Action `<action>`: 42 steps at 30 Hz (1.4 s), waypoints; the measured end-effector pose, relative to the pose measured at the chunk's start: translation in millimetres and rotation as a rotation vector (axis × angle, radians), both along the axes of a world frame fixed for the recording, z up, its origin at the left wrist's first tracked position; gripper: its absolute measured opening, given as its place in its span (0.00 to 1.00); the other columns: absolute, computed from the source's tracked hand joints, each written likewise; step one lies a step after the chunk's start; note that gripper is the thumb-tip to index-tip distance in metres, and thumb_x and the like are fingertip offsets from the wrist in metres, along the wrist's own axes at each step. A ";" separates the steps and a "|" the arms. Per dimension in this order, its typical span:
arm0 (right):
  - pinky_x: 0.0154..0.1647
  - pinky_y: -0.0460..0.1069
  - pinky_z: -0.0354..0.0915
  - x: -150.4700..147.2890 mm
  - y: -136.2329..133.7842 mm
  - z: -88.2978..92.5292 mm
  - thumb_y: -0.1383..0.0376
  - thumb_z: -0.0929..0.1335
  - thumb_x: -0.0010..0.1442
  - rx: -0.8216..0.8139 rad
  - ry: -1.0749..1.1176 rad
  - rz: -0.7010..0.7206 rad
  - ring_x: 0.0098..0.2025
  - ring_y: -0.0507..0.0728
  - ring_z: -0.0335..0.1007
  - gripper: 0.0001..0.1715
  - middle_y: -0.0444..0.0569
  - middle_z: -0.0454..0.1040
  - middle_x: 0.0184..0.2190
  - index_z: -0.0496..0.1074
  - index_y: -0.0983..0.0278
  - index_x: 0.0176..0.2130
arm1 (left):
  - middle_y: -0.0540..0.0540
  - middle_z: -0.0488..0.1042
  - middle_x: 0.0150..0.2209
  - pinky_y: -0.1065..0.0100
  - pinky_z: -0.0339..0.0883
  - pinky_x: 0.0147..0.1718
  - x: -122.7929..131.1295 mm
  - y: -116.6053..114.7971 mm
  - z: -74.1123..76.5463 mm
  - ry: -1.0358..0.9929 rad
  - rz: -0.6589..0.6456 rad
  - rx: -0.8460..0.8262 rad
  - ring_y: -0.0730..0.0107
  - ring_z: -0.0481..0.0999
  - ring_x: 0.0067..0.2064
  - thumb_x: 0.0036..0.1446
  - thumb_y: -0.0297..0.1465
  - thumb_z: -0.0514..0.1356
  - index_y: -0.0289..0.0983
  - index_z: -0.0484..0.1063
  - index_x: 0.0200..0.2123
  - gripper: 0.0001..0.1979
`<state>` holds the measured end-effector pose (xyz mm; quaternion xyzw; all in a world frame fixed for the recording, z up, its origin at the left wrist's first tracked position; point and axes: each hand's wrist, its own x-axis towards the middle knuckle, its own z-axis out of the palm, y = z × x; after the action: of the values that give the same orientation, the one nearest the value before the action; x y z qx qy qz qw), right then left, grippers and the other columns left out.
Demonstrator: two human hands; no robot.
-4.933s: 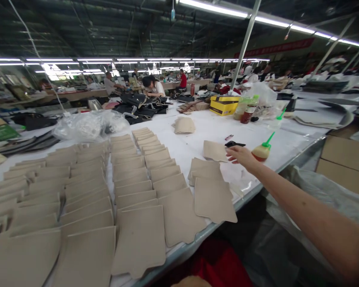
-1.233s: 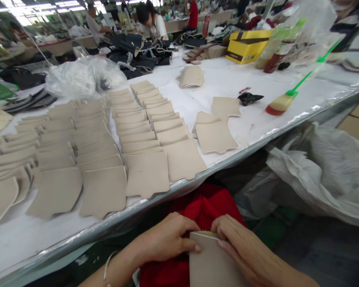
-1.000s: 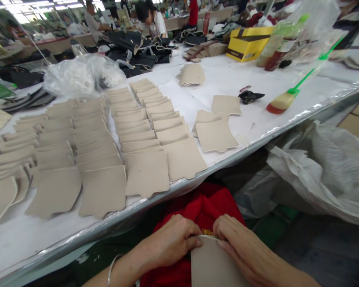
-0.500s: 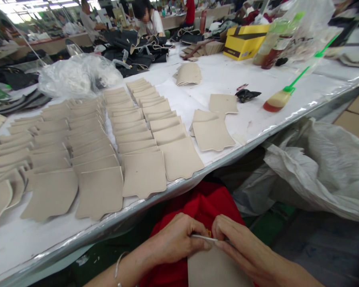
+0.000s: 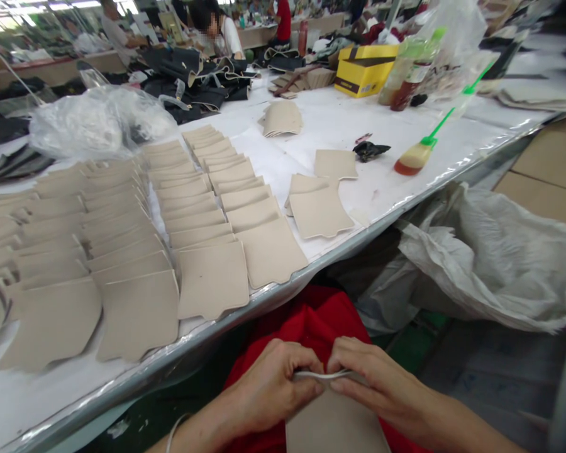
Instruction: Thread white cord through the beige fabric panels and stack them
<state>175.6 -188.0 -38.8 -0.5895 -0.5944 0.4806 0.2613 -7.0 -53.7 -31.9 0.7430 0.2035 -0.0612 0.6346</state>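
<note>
Over my lap, a beige leather piece [image 5: 334, 421] hangs from both hands, its pale upper edge bent in a slight curve. My left hand [image 5: 280, 380] pinches that edge between thumb and fingers on the left. My right hand [image 5: 365, 377] grips the same edge just to the right, fingertips close to the left ones. On the table, long overlapping rows of similar beige pieces [image 5: 212, 277] lie on the left and centre. A few loose beige pieces [image 5: 321, 211] rest apart from them, nearer the right.
A squeeze bottle with a green spout [image 5: 415, 157] stands near the table's edge [image 5: 382, 220], by a small black scrap [image 5: 370, 150]. Behind are a yellow box [image 5: 365, 70], bottles, a clear plastic bag [image 5: 104, 119] and dark pieces. A white sack [image 5: 490, 258] sits right of my lap.
Both hands still hold the leather piece; its upper edge, nearly straight before, is now curved. My right fingers have shifted slightly left. The whole view has swung a little to the right.
</note>
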 end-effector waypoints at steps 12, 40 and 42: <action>0.33 0.47 0.53 4.3 6.5 3.6 0.64 0.71 0.58 -0.092 0.108 -0.159 0.32 0.53 0.63 0.08 0.42 0.67 0.29 0.69 0.64 0.29 | 0.57 0.64 0.23 0.71 0.49 0.26 8.9 5.2 6.1 0.046 -0.070 0.066 0.77 0.61 0.27 0.49 0.25 0.59 0.36 0.68 0.24 0.04; 0.30 0.47 0.56 18.3 -8.8 4.9 0.60 0.70 0.57 -0.163 0.175 -0.225 0.29 0.53 0.61 0.09 0.42 0.67 0.27 0.71 0.65 0.33 | 0.49 0.79 0.32 0.71 0.56 0.32 27.5 -0.3 15.7 0.001 -0.204 0.282 0.70 0.74 0.34 0.61 0.27 0.57 0.38 0.78 0.33 0.09; 0.29 0.46 0.55 17.8 -10.2 5.2 0.61 0.69 0.57 -0.181 0.156 -0.232 0.29 0.53 0.61 0.08 0.41 0.66 0.26 0.71 0.65 0.33 | 0.49 0.79 0.33 0.71 0.56 0.33 27.7 -1.6 14.7 0.010 -0.207 0.286 0.70 0.74 0.35 0.61 0.27 0.57 0.38 0.78 0.33 0.09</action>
<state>193.4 -198.2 -33.7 -0.6359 -0.4547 0.5432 0.3064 20.7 -55.3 -17.3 0.8423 0.1359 -0.1002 0.5118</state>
